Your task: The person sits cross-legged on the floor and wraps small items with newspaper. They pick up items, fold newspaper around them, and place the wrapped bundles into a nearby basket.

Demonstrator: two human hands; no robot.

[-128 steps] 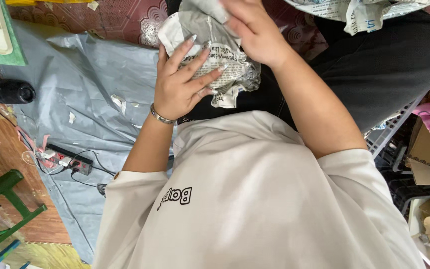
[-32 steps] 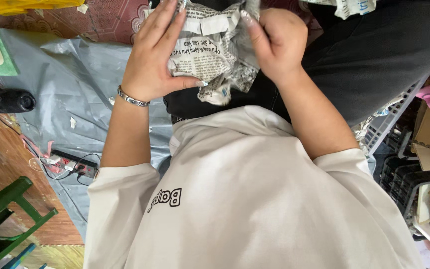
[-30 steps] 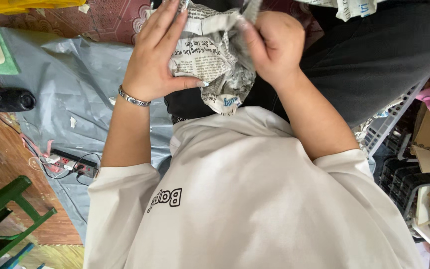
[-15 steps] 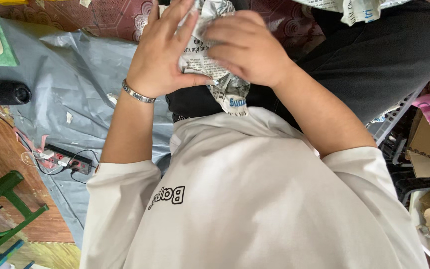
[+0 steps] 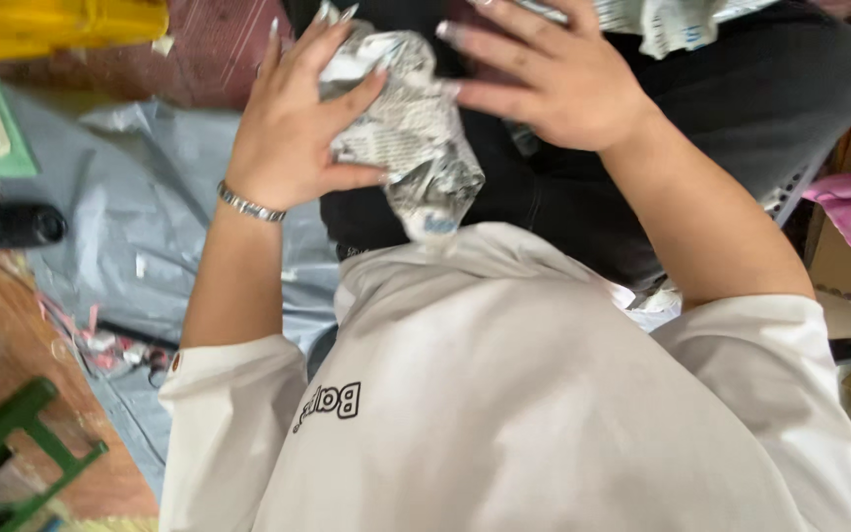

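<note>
Floor scene: grey plastic sheet (image 5: 100, 246) spread over reddish-brown floor (image 5: 12, 345), green stool (image 5: 12, 453) at the lower left, yellow container (image 5: 71, 25) at the top left. My crumpled newspaper-wrapped bundle (image 5: 406, 138) sits above my lap, long axis running diagonally, narrow end pointing down toward my chest. Left hand (image 5: 293, 138) fingers curl around it, gripping. Right hand (image 5: 554, 84) fingers spread loose, fingertips touching the bundle's top.

Left hand (image 5: 293, 138) grips newspaper-wrapped bundle (image 5: 411, 138); right hand (image 5: 554, 84) open, fingertips touching bundle top.
</note>
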